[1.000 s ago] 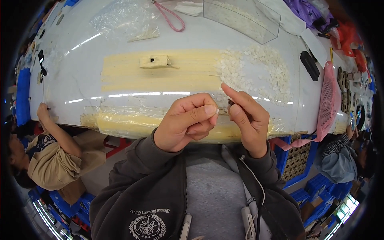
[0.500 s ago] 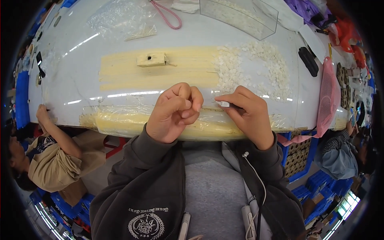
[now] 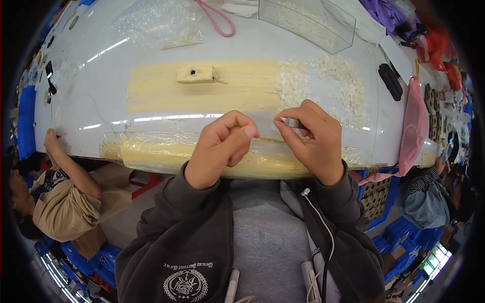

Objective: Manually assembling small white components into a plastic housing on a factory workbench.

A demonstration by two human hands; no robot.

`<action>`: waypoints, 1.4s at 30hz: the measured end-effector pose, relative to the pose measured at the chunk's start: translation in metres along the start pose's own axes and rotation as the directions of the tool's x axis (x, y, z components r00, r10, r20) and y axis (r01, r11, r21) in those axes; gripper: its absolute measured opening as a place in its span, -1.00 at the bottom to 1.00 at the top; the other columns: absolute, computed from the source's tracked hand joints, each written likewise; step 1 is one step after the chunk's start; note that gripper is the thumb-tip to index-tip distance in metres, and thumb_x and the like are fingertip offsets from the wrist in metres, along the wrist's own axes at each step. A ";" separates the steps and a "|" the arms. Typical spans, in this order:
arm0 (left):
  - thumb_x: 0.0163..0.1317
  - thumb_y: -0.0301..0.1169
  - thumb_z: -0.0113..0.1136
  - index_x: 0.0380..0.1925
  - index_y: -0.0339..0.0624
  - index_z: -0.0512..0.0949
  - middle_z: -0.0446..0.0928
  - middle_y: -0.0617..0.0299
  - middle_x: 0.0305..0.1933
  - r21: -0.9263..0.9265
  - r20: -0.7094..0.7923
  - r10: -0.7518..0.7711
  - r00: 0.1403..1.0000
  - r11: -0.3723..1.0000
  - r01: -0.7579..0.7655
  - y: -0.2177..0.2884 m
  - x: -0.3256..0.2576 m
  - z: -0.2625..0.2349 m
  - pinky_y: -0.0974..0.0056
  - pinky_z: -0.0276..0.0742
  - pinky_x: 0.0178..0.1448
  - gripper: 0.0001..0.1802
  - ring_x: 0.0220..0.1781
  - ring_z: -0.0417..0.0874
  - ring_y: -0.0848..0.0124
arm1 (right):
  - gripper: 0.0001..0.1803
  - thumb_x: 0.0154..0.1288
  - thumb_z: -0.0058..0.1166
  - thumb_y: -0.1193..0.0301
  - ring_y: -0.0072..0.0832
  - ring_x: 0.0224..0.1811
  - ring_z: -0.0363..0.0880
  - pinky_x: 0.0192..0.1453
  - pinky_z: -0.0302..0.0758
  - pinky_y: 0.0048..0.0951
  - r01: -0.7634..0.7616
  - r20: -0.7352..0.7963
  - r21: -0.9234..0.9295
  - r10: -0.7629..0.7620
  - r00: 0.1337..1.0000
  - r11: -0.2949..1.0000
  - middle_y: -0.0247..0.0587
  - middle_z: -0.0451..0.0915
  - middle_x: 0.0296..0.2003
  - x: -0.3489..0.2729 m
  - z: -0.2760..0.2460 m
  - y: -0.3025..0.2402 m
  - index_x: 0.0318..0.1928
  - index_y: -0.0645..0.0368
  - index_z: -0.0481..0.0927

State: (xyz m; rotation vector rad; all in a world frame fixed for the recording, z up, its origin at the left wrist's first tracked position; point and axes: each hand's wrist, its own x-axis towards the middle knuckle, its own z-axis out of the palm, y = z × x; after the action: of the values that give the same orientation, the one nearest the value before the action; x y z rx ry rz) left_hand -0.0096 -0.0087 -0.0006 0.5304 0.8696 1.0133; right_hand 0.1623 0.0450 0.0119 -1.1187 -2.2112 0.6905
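My left hand [image 3: 221,149] is raised over the near edge of the table, its thumb pressed to the curled index finger; whatever it may pinch is too small to make out. Facing it, my right hand [image 3: 317,139] has thumb and forefinger together and holds a small grey metal tool [image 3: 293,122], mostly hidden by the fingers. Beyond the hands lie pale yellow strips [image 3: 156,91], side by side on the table. A small yellowish block with a dark hole [image 3: 197,74] rests on them. Many small white chips [image 3: 293,83] are scattered at the strips' right end.
A clear plastic-wrapped yellow bundle [image 3: 166,154] runs along the table's near edge. Farther back are a clear tray [image 3: 348,38] of chips, a pink cord loop [image 3: 227,28] and plastic bags [image 3: 151,22]. A black case [image 3: 390,82] and pink mesh [image 3: 413,121] lie right. People sit at both sides.
My left hand has turned, its thumb now lying along the index finger. In my right hand the fingertips have drawn together, and the small white piece seen there before no longer shows.
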 end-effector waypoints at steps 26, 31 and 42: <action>0.24 -0.45 -0.12 -0.37 -0.29 0.38 0.23 0.39 -0.70 -0.087 0.145 0.055 0.988 0.995 -0.042 -0.002 -0.002 0.007 0.61 -0.03 -0.63 -0.87 -0.70 0.08 0.67 | -0.66 0.03 -0.05 0.56 -0.59 -0.56 0.16 -0.48 0.09 -0.66 -0.187 0.178 0.590 0.099 0.979 0.786 -0.32 0.33 -0.57 -0.019 -0.006 -0.013 -0.10 0.25 0.52; 0.24 -0.44 -0.13 -0.38 -0.29 0.37 0.20 0.40 -0.71 -0.186 0.167 -0.013 0.986 0.982 0.045 0.000 -0.003 0.007 0.60 -0.07 -0.67 -0.86 -0.70 0.07 0.69 | -0.65 0.02 -0.04 0.59 -0.59 -0.57 0.16 -0.48 0.10 -0.66 -0.171 0.207 0.574 0.061 0.976 0.801 -0.31 0.34 -0.56 -0.021 -0.007 -0.011 -0.11 0.24 0.53; 0.24 -0.44 -0.10 -0.42 -0.28 0.36 0.17 0.40 -0.72 -0.321 0.259 -0.049 0.965 0.938 0.134 -0.003 -0.001 0.005 0.59 -0.14 -0.71 -0.87 -0.74 0.01 0.70 | -0.58 0.00 -0.02 0.67 -0.62 -0.58 0.12 -0.50 0.09 -0.68 -0.167 0.192 0.598 0.062 0.979 0.784 -0.38 0.28 -0.56 -0.025 -0.004 -0.010 -0.07 0.09 0.54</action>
State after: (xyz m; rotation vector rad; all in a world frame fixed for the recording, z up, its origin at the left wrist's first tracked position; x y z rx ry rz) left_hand -0.0046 -0.0106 0.0006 0.3124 0.4801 0.9600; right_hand 0.1719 0.0197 0.0151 -0.8722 -1.8186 1.4739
